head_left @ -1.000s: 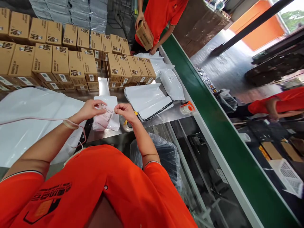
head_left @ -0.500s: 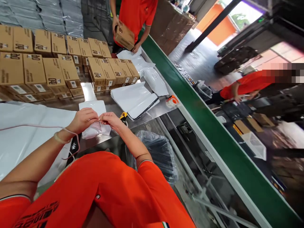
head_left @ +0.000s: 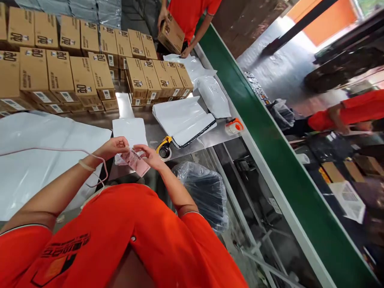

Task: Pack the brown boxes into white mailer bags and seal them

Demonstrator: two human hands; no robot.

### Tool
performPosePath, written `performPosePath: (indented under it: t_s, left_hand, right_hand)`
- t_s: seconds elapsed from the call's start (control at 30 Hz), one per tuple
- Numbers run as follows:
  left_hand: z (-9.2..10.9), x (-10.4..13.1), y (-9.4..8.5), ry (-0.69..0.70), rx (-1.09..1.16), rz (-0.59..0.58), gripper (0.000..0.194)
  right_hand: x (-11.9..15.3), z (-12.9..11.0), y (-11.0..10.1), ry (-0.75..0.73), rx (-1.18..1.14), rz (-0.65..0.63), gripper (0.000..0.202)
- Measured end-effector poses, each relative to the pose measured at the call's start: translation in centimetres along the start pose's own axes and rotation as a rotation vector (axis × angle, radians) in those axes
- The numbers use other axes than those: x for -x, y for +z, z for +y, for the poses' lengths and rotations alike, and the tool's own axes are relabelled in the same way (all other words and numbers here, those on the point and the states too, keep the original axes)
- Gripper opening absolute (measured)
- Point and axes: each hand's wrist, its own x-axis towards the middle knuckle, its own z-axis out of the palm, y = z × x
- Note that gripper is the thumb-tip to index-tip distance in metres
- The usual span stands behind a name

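Observation:
A pinkish printed label (head_left: pixel 138 163) is held between my two hands, over a stack of white sheets or bags (head_left: pixel 129 129) at the near table edge. My left hand (head_left: pixel 113 147) pinches its upper left corner. At its upper right side, my right hand (head_left: pixel 149 155) grips it with bent fingers. A yellow-and-black tape dispenser (head_left: pixel 164 148) lies just right of my right hand. White plastic mailers (head_left: pixel 183 116) are piled beyond it. A pale cable (head_left: pixel 69 149) runs past my left wrist.
Brown cartons (head_left: pixel 60 76) stand in rows at the back left. A green conveyor (head_left: pixel 270 144) runs along the right. An orange tape dispenser (head_left: pixel 234 126) lies by its edge. Below the table is a plastic-lined bin (head_left: pixel 201 192). A person (head_left: pixel 192 18) holds a carton; another works at far right.
The label now shows between my hands, which have moved slightly apart. The whole view has shifted, so the tables and cartons sit higher and farther right.

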Motion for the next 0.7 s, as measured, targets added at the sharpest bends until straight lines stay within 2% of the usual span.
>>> performPosePath:
  t_s: [0.1,0.2,0.3,0.37,0.47,0.53,0.6,0.7]
  left_hand:
    - [-1.4,0.4,0.8,-0.098,0.048,-0.008,0.065]
    - [-2.6,0.1,1.0,-0.137,0.053,0.025,0.064]
    - [-3.2,-1.7,-0.4,-0.144,0.055,0.089,0.061]
    - [-3.2,-3.6,-2.0,-0.166,0.048,0.129,0.058]
    - [-3.1,-6.6,-4.6,-0.226,-0.008,0.189,0.051]
    - [-3.0,-8.2,-5.9,-0.242,-0.046,0.235,0.047]
    - [-2.8,-9.8,-6.8,-0.244,-0.058,0.267,0.047]
    - [-2.3,-12.3,-7.8,-0.223,-0.074,0.272,0.053]
  right_hand:
    - [0.6,3.2,2.1,0.150,0.014,0.102,0.026]
    - [0.7,5.7,4.2,0.210,-0.042,0.263,0.028]
    - [0.8,7.2,5.6,0.212,-0.097,0.403,0.036]
    - [1.3,8.1,6.2,0.219,-0.115,0.422,0.039]
    - [2.3,9.3,6.1,0.252,-0.146,0.411,0.036]
    - [2.6,9.6,5.4,0.252,-0.179,0.479,0.036]
    - [2.3,9.6,4.4,0.227,-0.189,0.564,0.039]
    - [0.8,8.9,2.9,0.229,-0.136,0.535,0.042]
